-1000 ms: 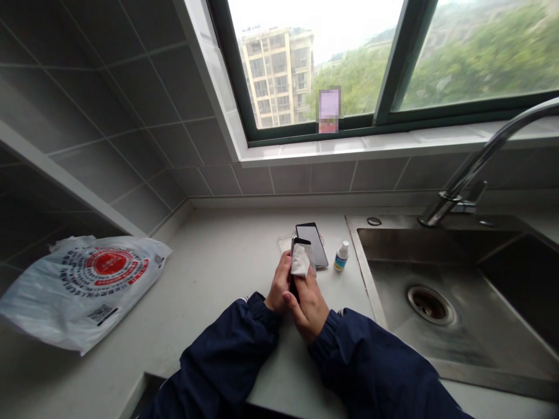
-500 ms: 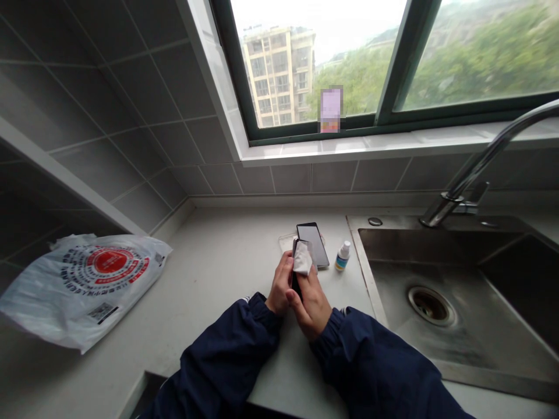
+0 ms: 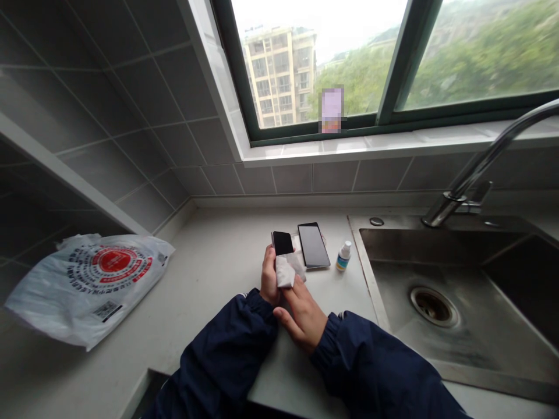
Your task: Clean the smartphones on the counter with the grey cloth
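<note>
My left hand (image 3: 269,274) is closed around a smartphone (image 3: 282,242) with a dark screen, thumb along its left edge. Over the lower part of that screen lies a folded white tissue (image 3: 286,271), pressed there by the fingers of my right hand (image 3: 302,314). Behind the tissue, a second phone (image 3: 313,245) rests face up on the counter, overlapping a pale clear item that is partly hidden. Just right of this phone stands a small white bottle (image 3: 343,256) with a blue and yellow label.
A white plastic bag (image 3: 94,285) with red and black print sits at the left of the counter (image 3: 213,256). To the right are a steel sink (image 3: 379,291) and a curved faucet (image 3: 480,163). A window with a sill (image 3: 349,148) rises behind.
The held phone has moved left and now shows more of its screen. My right hand with the tissue has slid down toward the phone's lower end.
</note>
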The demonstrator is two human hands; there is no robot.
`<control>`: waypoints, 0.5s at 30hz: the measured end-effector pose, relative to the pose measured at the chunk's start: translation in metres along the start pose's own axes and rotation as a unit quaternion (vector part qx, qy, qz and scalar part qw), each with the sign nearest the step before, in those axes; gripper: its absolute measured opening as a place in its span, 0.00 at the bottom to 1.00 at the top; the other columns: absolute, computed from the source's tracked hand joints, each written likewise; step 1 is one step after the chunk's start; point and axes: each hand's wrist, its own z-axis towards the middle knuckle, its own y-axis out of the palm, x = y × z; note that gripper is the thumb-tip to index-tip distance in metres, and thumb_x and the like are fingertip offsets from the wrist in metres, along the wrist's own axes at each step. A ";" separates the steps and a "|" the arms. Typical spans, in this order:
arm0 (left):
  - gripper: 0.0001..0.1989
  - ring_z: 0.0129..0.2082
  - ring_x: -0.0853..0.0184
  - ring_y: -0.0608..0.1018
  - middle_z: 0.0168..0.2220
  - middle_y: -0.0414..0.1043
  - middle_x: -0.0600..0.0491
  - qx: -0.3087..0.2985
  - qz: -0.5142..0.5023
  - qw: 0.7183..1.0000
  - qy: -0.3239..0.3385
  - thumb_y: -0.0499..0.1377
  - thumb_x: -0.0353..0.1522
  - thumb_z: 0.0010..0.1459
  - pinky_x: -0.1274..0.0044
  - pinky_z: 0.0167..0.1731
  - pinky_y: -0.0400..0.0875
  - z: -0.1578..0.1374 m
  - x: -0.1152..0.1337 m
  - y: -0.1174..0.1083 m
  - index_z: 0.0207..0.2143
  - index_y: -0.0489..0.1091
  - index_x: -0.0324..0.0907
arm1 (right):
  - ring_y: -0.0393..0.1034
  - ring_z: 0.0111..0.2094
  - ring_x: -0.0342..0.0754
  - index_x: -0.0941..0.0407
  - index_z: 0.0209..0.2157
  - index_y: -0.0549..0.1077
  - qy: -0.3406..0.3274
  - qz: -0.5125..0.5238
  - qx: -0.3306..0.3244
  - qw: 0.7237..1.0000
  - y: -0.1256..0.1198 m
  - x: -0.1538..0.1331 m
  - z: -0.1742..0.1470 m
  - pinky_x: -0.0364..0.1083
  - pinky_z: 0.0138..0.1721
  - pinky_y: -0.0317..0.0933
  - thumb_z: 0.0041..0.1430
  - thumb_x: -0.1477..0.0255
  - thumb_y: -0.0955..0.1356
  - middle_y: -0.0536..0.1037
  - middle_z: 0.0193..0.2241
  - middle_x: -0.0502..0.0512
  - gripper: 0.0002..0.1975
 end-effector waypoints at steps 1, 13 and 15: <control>0.29 0.22 0.68 0.73 0.25 0.72 0.55 0.010 -0.001 1.000 0.005 0.61 0.53 0.54 0.73 0.29 0.66 0.000 0.000 0.000 0.48 0.70 0.41 | 0.39 0.72 0.64 0.65 0.69 0.50 0.001 0.000 -0.002 1.000 0.000 0.000 0.000 0.63 0.68 0.47 0.71 0.56 0.58 0.52 0.69 0.71 0.36; 0.33 0.17 0.70 0.69 0.23 0.73 0.53 0.041 0.016 0.999 0.014 0.59 0.55 0.53 0.76 0.21 0.60 0.003 0.010 0.002 0.45 0.73 0.35 | 0.42 0.71 0.63 0.64 0.69 0.52 -0.010 0.007 -0.010 1.000 0.002 -0.001 0.000 0.62 0.69 0.47 0.71 0.56 0.57 0.53 0.69 0.71 0.35; 0.33 0.16 0.71 0.68 0.22 0.72 0.53 0.050 0.019 0.998 0.022 0.59 0.56 0.53 0.76 0.20 0.59 0.003 0.013 0.003 0.44 0.73 0.34 | 0.43 0.71 0.63 0.64 0.69 0.53 -0.012 0.015 -0.017 1.000 0.002 -0.002 0.000 0.62 0.69 0.47 0.71 0.55 0.57 0.54 0.69 0.70 0.34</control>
